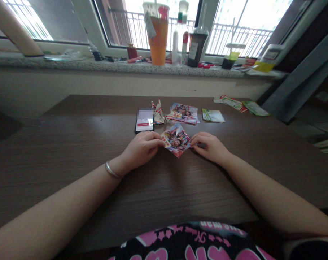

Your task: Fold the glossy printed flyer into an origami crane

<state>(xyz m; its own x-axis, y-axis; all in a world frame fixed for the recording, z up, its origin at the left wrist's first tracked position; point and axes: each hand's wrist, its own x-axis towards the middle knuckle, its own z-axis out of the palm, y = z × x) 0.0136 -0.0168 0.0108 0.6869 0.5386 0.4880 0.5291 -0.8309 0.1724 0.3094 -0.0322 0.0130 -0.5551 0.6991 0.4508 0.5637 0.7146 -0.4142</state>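
A folded, diamond-shaped piece of printed colour paper [176,140] lies on the dark wooden table [71,144] in front of me. My left hand [140,148], with a silver bangle on its wrist, pinches the paper's left corner, fingers curled. On the other side my right hand [211,146] pinches the right corner with fingers closed. Both forearms rest on the table.
Beyond the paper lie a phone [144,122], a folded paper figure [158,112], a small stack of printed sheets [183,113], green leaflets [213,115] and more leaflets [241,104] at the far right. The windowsill holds an orange drink cup [158,34], bottles and a dark cup [196,45].
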